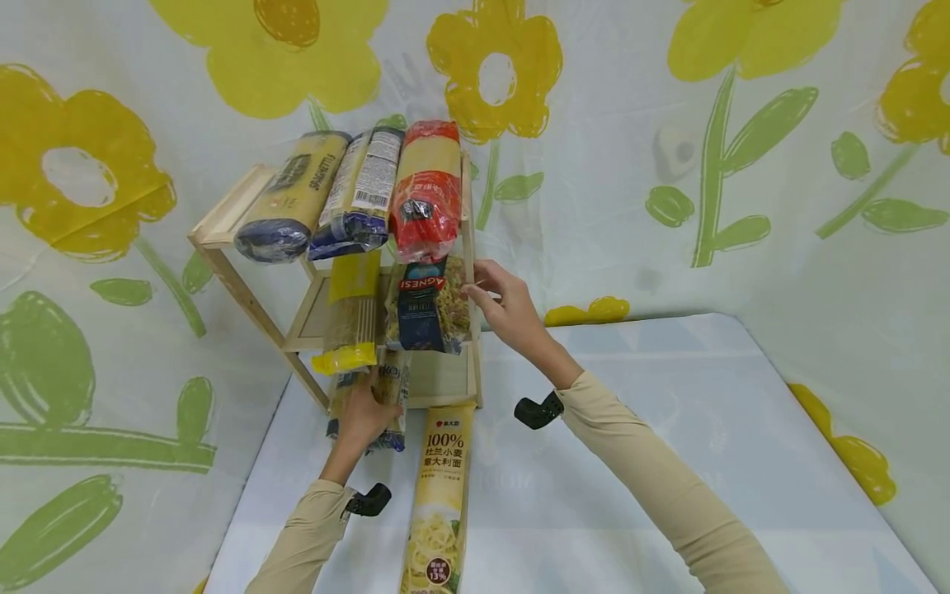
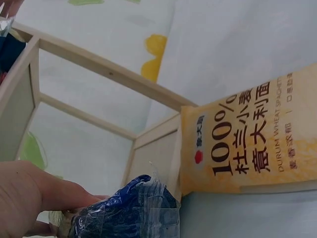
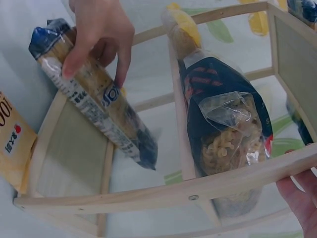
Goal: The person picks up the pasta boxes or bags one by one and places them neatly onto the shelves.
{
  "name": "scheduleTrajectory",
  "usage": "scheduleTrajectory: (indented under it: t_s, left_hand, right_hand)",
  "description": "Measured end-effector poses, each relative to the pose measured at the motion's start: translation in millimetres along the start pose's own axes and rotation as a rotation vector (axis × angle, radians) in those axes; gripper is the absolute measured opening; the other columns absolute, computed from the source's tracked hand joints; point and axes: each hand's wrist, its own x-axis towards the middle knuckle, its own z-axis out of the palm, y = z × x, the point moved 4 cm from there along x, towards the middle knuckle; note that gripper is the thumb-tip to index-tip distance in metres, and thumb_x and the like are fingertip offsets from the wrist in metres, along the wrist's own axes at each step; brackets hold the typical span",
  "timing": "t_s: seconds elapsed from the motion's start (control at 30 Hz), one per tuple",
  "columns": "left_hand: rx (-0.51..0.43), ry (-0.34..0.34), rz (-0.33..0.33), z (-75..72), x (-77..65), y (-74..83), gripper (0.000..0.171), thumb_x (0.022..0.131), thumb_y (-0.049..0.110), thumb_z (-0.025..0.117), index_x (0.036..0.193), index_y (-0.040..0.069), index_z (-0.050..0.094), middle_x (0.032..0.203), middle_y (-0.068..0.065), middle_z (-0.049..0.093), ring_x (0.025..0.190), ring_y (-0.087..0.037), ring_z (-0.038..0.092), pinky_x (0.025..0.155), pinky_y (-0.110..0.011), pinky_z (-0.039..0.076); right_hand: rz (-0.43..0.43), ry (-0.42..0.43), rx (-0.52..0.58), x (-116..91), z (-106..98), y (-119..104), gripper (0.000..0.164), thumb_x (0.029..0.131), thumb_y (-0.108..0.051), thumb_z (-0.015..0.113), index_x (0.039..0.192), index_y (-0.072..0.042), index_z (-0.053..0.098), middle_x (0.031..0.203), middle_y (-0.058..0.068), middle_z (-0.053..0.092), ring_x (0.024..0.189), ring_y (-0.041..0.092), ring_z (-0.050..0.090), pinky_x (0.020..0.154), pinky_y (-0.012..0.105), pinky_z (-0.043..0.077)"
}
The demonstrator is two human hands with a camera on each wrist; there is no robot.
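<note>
My left hand (image 1: pixel 364 417) grips a pack of pasta (image 1: pixel 393 392) with clear film and dark blue ends, at the lowest level of a small wooden shelf rack (image 1: pixel 439 375). In the right wrist view the pasta pack (image 3: pixel 99 94) is tilted, with thumb and fingers on opposite sides. Its blue end (image 2: pixel 131 213) shows close up in the left wrist view. My right hand (image 1: pixel 512 309) holds the rack's right upright, beside a dark blue Agnesi pasta bag (image 1: pixel 423 309) on the middle shelf. Part of that hand (image 3: pixel 302 196) shows in the right wrist view.
On the top shelf lie a spaghetti pack (image 1: pixel 297 194), a blue-and-white pack (image 1: pixel 362 186) and a red pack (image 1: pixel 429 186). A yellow-ended pasta pack (image 1: pixel 352 309) overhangs the middle shelf. A long yellow spaghetti pack (image 1: pixel 439 503) lies on the white table (image 1: pixel 594 495) before the rack.
</note>
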Motion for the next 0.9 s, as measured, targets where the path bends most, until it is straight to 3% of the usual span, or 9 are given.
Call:
scheduleTrajectory:
  t_s: [0.23, 0.37, 0.57, 0.67, 0.77, 0.83, 0.9]
  left_hand:
    - [0.033, -0.009, -0.051, 6.8, 14.2, -5.0, 0.083, 0.074, 0.012, 0.073, 0.144, -0.003, 0.032, 0.128, -0.033, 0.045, 0.104, -0.047, 0.051, 0.087, -0.061, 0.041]
    - [0.041, 0.000, -0.064, 11.0, 20.0, -7.9, 0.084, 0.072, 0.010, 0.071, 0.145, -0.001, 0.032, 0.124, -0.032, 0.049, 0.097, -0.043, 0.052, 0.090, -0.065, 0.033]
    - [0.098, -0.009, -0.091, 18.8, 33.8, -14.7, 0.086, 0.071, 0.012, 0.071, 0.146, 0.003, 0.031, 0.118, -0.031, 0.056, 0.077, -0.035, 0.052, 0.084, -0.063, 0.038]
    - [0.105, -0.003, -0.103, 22.2, 39.1, -18.1, 0.085, 0.072, 0.014, 0.070, 0.147, 0.004, 0.031, 0.093, -0.025, 0.062, 0.068, -0.030, 0.049, 0.083, -0.065, 0.033]
    - [0.068, 0.004, -0.103, 25.6, 43.1, -21.1, 0.084, 0.072, 0.012, 0.069, 0.146, 0.005, 0.032, 0.069, -0.018, 0.059, 0.056, -0.026, 0.045, 0.069, -0.056, 0.037]
    - [0.054, 0.006, -0.099, 27.7, 45.0, -23.6, 0.083, 0.072, 0.011, 0.069, 0.146, 0.005, 0.033, 0.069, -0.017, 0.059, 0.054, -0.024, 0.043, 0.065, -0.051, 0.035]
    - [0.041, 0.010, -0.086, 29.1, 47.0, -26.1, 0.082, 0.071, 0.011, 0.071, 0.145, 0.004, 0.035, 0.082, -0.022, 0.063, 0.060, -0.026, 0.046, 0.066, -0.051, 0.039]
  right_hand:
    - [0.001, -0.004, 0.003, 0, 0, 0, 0.023, 0.095, 0.001, 0.052, 0.118, 0.008, 0.054, 0.097, 0.029, 0.061, 0.093, 0.041, 0.063, 0.080, 0.045, 0.053]
    - [0.000, -0.009, 0.009, 0, 1, 1, 0.024, 0.095, 0.002, 0.052, 0.118, 0.008, 0.053, 0.098, 0.029, 0.061, 0.093, 0.042, 0.063, 0.080, 0.045, 0.053]
    - [0.008, -0.009, 0.008, 0, 1, 2, 0.024, 0.095, 0.001, 0.051, 0.119, 0.008, 0.053, 0.098, 0.028, 0.061, 0.093, 0.041, 0.063, 0.081, 0.043, 0.053]
    - [0.008, -0.009, 0.011, 0, 1, 2, 0.025, 0.096, 0.001, 0.051, 0.119, 0.008, 0.053, 0.098, 0.028, 0.061, 0.093, 0.040, 0.063, 0.080, 0.043, 0.053]
    - [0.006, -0.008, 0.010, 0, 1, 2, 0.025, 0.096, 0.001, 0.051, 0.120, 0.008, 0.053, 0.098, 0.028, 0.061, 0.093, 0.040, 0.063, 0.080, 0.043, 0.054]
    - [0.006, -0.007, 0.011, 0, 1, 2, 0.026, 0.096, 0.001, 0.051, 0.120, 0.008, 0.053, 0.098, 0.028, 0.061, 0.093, 0.041, 0.063, 0.080, 0.042, 0.054]
    - [0.004, -0.006, 0.015, 0, 1, 2, 0.026, 0.096, 0.001, 0.051, 0.121, 0.008, 0.053, 0.098, 0.029, 0.061, 0.093, 0.041, 0.063, 0.080, 0.043, 0.054]
